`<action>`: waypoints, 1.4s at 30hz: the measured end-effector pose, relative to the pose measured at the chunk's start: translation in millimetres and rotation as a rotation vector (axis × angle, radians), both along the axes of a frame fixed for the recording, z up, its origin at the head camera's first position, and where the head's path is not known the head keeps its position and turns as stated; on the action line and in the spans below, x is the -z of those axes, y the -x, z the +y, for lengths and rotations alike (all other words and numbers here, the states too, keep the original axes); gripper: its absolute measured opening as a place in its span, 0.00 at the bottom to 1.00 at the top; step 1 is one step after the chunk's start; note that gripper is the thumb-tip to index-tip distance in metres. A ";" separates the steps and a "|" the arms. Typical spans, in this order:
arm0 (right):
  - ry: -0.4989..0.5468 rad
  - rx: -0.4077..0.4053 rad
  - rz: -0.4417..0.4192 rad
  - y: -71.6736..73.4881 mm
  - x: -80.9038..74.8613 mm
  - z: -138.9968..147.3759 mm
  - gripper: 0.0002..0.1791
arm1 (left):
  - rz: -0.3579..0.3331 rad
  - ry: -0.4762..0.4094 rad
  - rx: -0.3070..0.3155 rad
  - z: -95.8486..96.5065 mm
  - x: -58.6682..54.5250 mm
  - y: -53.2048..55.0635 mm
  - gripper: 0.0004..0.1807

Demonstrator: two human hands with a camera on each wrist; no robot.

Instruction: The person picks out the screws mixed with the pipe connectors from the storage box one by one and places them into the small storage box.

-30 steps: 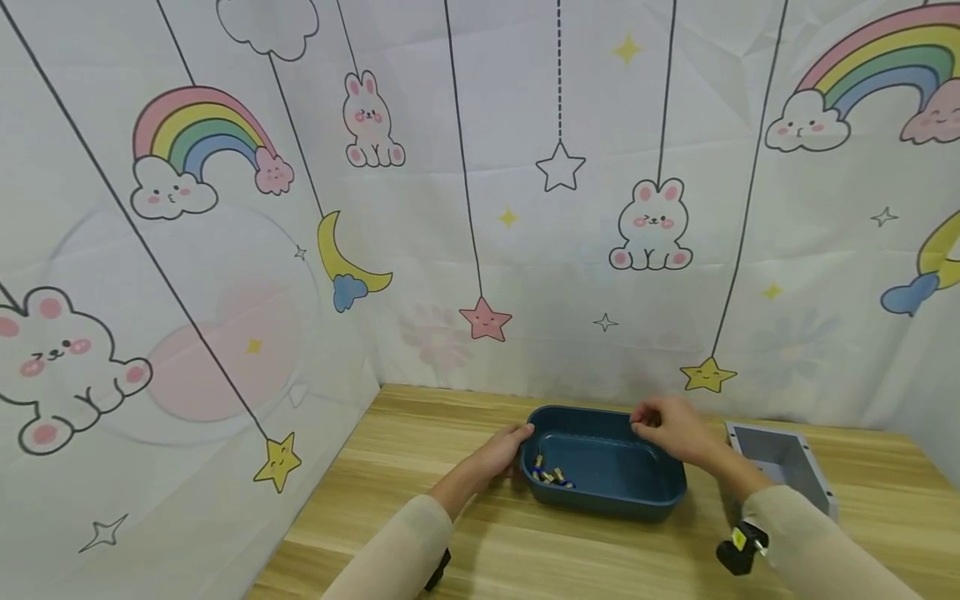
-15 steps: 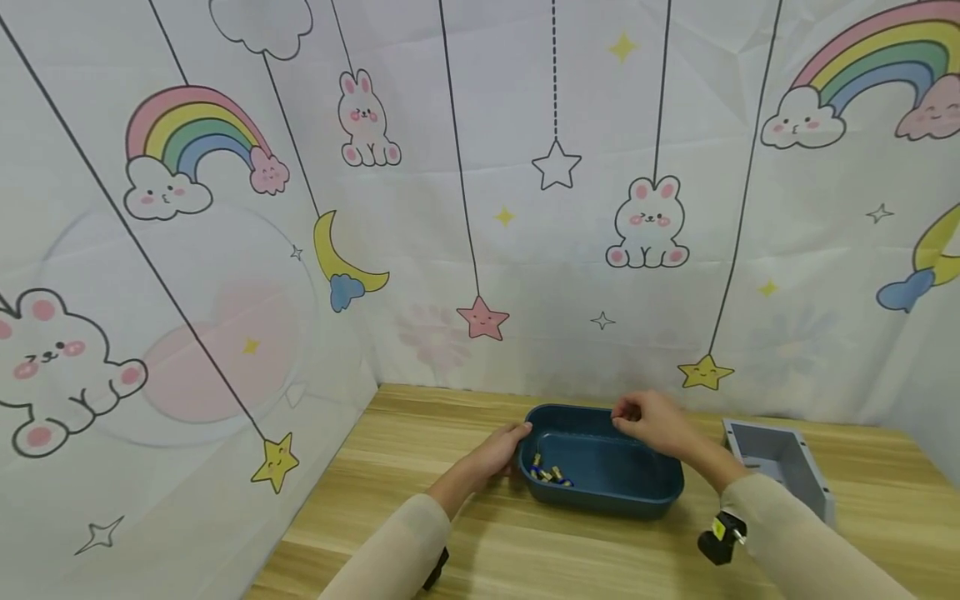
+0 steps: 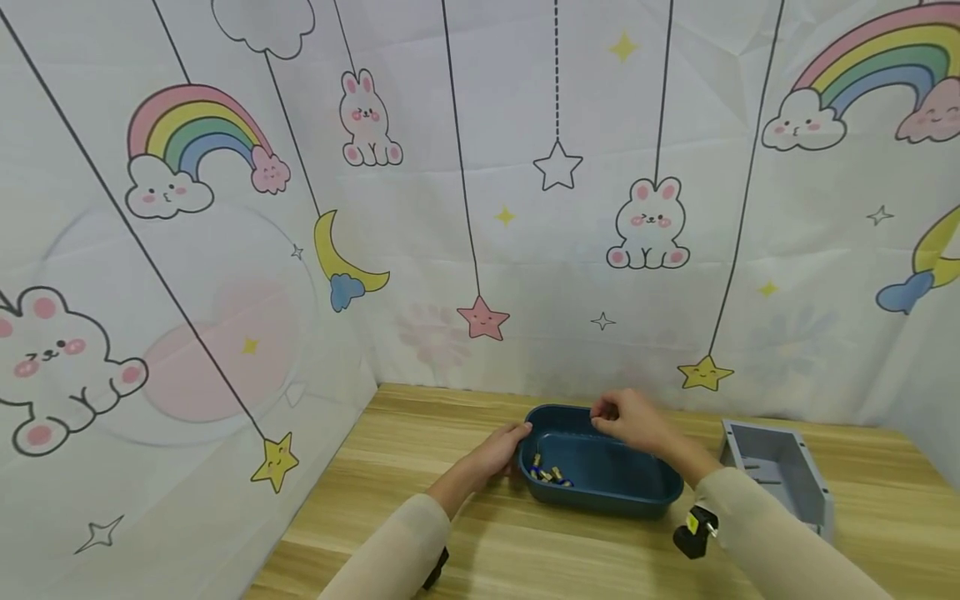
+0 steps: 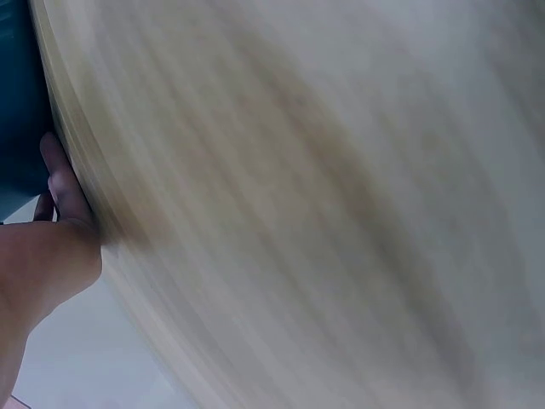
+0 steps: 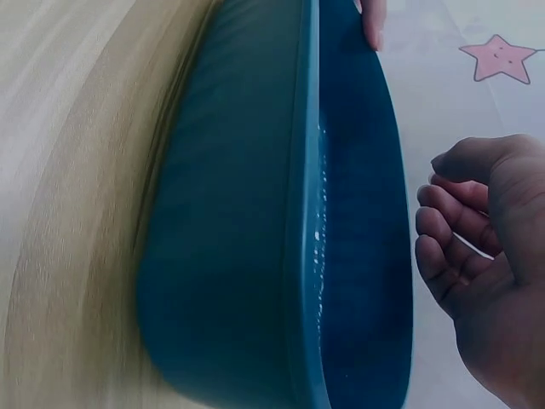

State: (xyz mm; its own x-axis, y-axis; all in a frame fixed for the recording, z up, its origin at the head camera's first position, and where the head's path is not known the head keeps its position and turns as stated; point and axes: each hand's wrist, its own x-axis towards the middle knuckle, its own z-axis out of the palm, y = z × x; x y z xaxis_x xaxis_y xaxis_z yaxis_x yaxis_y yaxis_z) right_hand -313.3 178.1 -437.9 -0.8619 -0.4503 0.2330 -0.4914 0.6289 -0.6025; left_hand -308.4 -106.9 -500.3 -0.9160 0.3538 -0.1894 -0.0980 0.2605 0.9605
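A dark blue rectangular bin stands on the table, with several small brass-coloured fittings with blue bands in its left end. My left hand grips that end, thumb over the rim and fingers outside; the left wrist view shows the fingers against the bin wall. Above the bin's far rim is my right hand, its fingers loosely curled and thumb tip near the index finger. In the right wrist view, nothing shows between the right fingertips.
A grey open box with thin dark rods inside stands right of the bin, partly behind my right forearm. A white printed cloth rises behind the wooden table and on its left side.
My right hand has moved left along the bin's far rim, away from the grey box, exposing more of that box. The left hand keeps its grip on the bin.
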 end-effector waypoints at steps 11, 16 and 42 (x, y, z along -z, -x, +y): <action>0.016 -0.017 -0.009 2.4 12.7 -14.6 0.03 | -0.004 0.009 -0.007 -1.5 2.0 0.6 0.32; 0.030 -0.031 -0.009 3.5 15.0 -23.7 0.04 | 0.004 0.014 -0.010 -2.4 0.4 0.5 0.31; 0.056 -0.032 -0.096 3.5 37.1 -66.2 0.02 | -0.009 0.008 -0.010 0.3 -1.2 -1.5 0.33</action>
State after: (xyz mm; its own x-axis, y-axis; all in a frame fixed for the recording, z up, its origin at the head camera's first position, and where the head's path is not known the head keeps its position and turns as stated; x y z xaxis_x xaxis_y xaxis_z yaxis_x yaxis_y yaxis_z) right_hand -316.8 111.8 -475.0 -0.8667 -0.4668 0.1757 -0.4492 0.5775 -0.6817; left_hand -306.9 -106.7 -499.0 -0.9178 0.3429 -0.2004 -0.1093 0.2670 0.9575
